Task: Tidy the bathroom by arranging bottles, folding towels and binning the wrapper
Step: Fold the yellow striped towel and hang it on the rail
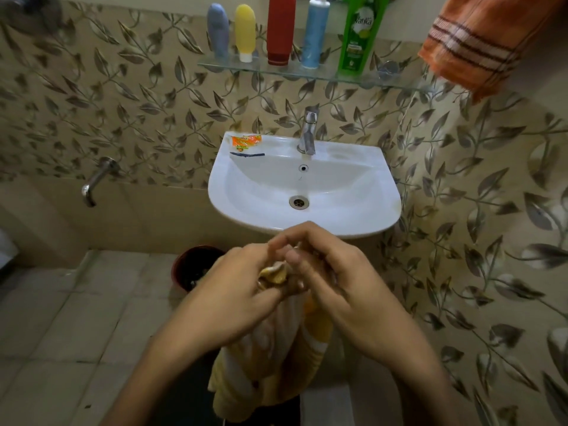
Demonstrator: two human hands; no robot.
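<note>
The step in hand is judged to be the folding of the yellow striped towel (270, 358), which is held bunched at its top edge in front of the sink (362, 216). For a clean fold, the two upper corners would best be found and drawn apart so that the cloth hangs flat, then brought together edge to edge; a fold made while the cloth is gathered is likely to come out lumpy.

The towel's top is gripped by the left hand (246, 281), its fingers curled round the crumpled edge. The right hand (332, 272) is also curled at that edge, and its fingertips appear to pinch the cloth, though the contact is partly hidden. The hands touch each other just below the sink's front rim, and the rest of the towel hangs beneath them.

The wrapper (246, 142) lies on the sink's back left corner, well apart from both hands. The bottles (282, 32) are lined upright on the glass shelf (307, 72) above the sink. An orange towel (473, 47) hangs above and right of the sink. A dark red bin (190, 269) stands on the floor below the sink's left side.
</note>
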